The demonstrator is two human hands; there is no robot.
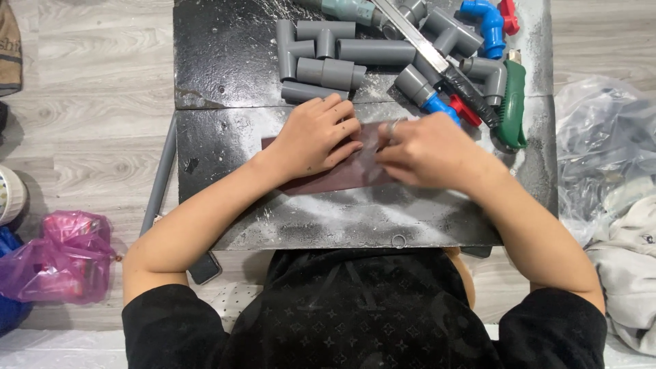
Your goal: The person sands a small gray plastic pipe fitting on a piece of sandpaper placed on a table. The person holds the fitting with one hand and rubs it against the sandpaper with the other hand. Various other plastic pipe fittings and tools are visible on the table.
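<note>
Black sleeves and a black patterned top (362, 314) fill the 6 o'clock edge, closest to the lens. Both bare forearms reach toward 12 o'clock over a dusty black slab (225, 89). At centre, the left hand (316, 137) lies flat, fingers together, pressing down a dark reddish sheet of sandpaper (328, 179). At its 3 o'clock, the right hand (427, 152) is blurred; its fingers pinch a small grey ring (392, 127) (partly hidden) against the sheet. Grey pipe fittings (328, 58) and a green-handled cutter (511, 109) lie beyond.
</note>
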